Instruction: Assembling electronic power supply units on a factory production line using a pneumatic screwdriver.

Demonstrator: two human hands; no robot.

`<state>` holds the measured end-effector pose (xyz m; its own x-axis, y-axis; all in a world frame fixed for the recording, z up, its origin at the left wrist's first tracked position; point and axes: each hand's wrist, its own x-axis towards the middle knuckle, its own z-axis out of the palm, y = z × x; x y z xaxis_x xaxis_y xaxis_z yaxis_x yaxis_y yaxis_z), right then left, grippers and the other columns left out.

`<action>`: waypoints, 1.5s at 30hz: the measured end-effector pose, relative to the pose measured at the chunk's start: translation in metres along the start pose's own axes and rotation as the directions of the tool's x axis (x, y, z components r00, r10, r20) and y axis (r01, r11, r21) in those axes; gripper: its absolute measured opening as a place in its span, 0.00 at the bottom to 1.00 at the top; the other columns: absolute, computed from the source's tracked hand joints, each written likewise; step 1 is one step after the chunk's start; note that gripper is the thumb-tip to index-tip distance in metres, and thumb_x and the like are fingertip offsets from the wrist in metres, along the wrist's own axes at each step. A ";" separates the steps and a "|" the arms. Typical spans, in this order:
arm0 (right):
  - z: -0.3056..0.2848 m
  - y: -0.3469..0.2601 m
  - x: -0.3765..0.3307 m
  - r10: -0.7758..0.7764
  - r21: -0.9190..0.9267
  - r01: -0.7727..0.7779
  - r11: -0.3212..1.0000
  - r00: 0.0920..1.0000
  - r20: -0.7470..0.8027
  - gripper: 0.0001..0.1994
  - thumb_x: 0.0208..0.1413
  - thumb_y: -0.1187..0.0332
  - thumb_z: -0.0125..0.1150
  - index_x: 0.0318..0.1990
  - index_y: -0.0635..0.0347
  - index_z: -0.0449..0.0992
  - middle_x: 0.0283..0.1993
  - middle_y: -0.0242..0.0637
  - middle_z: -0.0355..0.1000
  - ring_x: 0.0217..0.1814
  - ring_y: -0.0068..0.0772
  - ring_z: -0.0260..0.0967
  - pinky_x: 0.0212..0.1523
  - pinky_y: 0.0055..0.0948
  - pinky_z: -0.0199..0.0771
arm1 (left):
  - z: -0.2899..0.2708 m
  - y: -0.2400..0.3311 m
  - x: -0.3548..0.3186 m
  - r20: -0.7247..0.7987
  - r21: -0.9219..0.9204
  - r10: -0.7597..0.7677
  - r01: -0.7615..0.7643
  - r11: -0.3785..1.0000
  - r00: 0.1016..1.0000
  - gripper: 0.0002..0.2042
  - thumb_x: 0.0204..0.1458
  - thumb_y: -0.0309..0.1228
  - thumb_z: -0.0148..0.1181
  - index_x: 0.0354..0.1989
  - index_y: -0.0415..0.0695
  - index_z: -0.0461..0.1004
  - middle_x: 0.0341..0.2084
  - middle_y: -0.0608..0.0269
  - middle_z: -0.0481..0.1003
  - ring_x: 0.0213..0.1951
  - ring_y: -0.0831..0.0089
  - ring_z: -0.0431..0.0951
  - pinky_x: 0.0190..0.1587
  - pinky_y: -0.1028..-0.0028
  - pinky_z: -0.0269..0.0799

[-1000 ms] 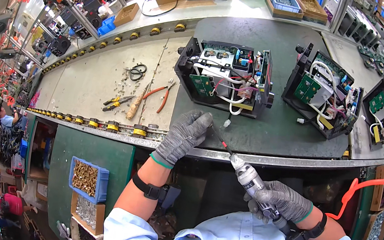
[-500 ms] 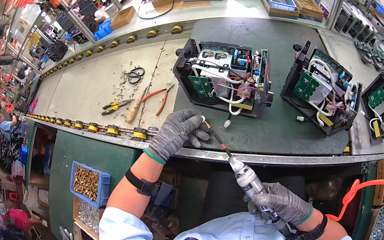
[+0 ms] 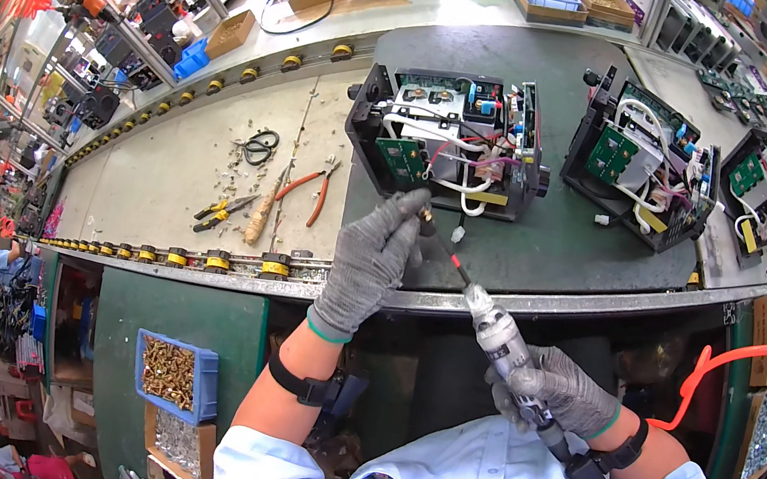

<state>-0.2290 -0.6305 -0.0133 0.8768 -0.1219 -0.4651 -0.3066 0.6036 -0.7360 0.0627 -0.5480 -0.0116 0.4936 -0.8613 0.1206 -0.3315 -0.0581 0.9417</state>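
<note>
Power screwdriver (image 3: pixel 501 338) moves nearer the electronics chassis (image 3: pixel 445 130).
Right hand (image 3: pixel 563 391) grips it; left hand (image 3: pixel 369 263) (hold unclear) adjoins its bit (image 3: pixel 444 243).

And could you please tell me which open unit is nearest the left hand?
The leftmost unit on the dark mat: the left hand is at its near side, while the other units sit farther right.

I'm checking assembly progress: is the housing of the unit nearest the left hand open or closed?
Open: a green circuit board and white cables lie exposed inside the black housing.
</note>
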 end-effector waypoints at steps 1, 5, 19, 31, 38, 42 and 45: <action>0.001 0.005 0.002 -0.001 0.000 0.001 1.000 1.000 -0.010 0.30 0.52 0.44 0.70 0.47 0.65 0.75 0.32 0.35 0.76 0.28 0.23 0.75 0.27 0.24 0.80 | 0.000 0.004 0.003 0.025 -0.022 -0.056 0.057 0.998 0.998 0.15 0.68 0.32 0.53 0.59 0.41 0.74 0.30 0.68 0.78 0.26 0.89 0.72 0.26 0.86 0.66; 0.012 0.008 0.012 -0.145 -0.060 0.138 0.989 0.981 -0.130 0.29 0.53 0.44 0.71 0.47 0.64 0.74 0.31 0.34 0.75 0.28 0.22 0.74 0.27 0.23 0.79 | -0.034 -0.013 0.021 -0.153 -0.098 -0.016 0.001 0.995 0.988 0.15 0.68 0.35 0.52 0.56 0.39 0.75 0.29 0.69 0.77 0.28 0.84 0.74 0.29 0.81 0.70; 0.021 0.032 0.032 -0.240 -0.012 0.245 0.969 0.934 -0.266 0.28 0.54 0.44 0.69 0.47 0.62 0.75 0.30 0.32 0.74 0.25 0.21 0.75 0.23 0.21 0.79 | -0.030 0.009 0.054 -0.127 0.812 0.074 0.061 0.580 0.989 0.20 0.55 0.46 0.58 0.46 0.44 0.81 0.35 0.48 0.83 0.41 0.50 0.83 0.48 0.54 0.76; 0.048 0.027 0.021 -0.232 0.727 0.028 0.686 0.956 0.181 0.35 0.59 0.34 0.59 0.49 0.64 0.76 0.32 0.37 0.75 0.30 0.36 0.75 0.23 0.31 0.81 | -0.017 0.002 0.035 -0.206 0.796 0.083 0.117 0.594 0.975 0.25 0.52 0.44 0.59 0.53 0.37 0.71 0.31 0.46 0.82 0.38 0.48 0.84 0.44 0.51 0.78; 0.056 0.031 0.026 -0.214 0.682 0.095 0.725 0.973 0.091 0.37 0.61 0.32 0.52 0.50 0.65 0.73 0.33 0.38 0.75 0.31 0.38 0.75 0.24 0.35 0.82 | -0.013 -0.012 0.036 -0.263 0.792 0.084 0.165 0.588 0.961 0.21 0.51 0.45 0.59 0.45 0.41 0.79 0.34 0.47 0.83 0.39 0.48 0.83 0.45 0.53 0.77; 0.062 0.022 0.025 -0.242 0.681 0.128 0.721 0.967 0.076 0.37 0.61 0.32 0.54 0.51 0.65 0.73 0.33 0.38 0.75 0.31 0.37 0.75 0.25 0.34 0.83 | -0.009 0.003 0.035 -0.276 0.752 0.049 0.184 0.633 0.960 0.21 0.52 0.45 0.58 0.49 0.45 0.79 0.36 0.51 0.83 0.42 0.51 0.83 0.47 0.53 0.76; 0.063 0.016 0.028 -0.230 0.697 0.111 0.709 0.970 0.080 0.37 0.60 0.32 0.53 0.50 0.65 0.74 0.33 0.39 0.75 0.31 0.38 0.74 0.25 0.35 0.82 | -0.012 -0.004 0.038 -0.280 0.748 0.042 0.190 0.635 0.959 0.20 0.52 0.45 0.58 0.49 0.47 0.79 0.35 0.52 0.83 0.41 0.51 0.83 0.46 0.53 0.77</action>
<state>-0.1863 -0.5745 -0.0074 0.9506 -0.1940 -0.2423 0.1379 0.9633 -0.2304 0.0923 -0.5746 -0.0067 0.6845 -0.6872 0.2433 -0.7183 -0.5787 0.3862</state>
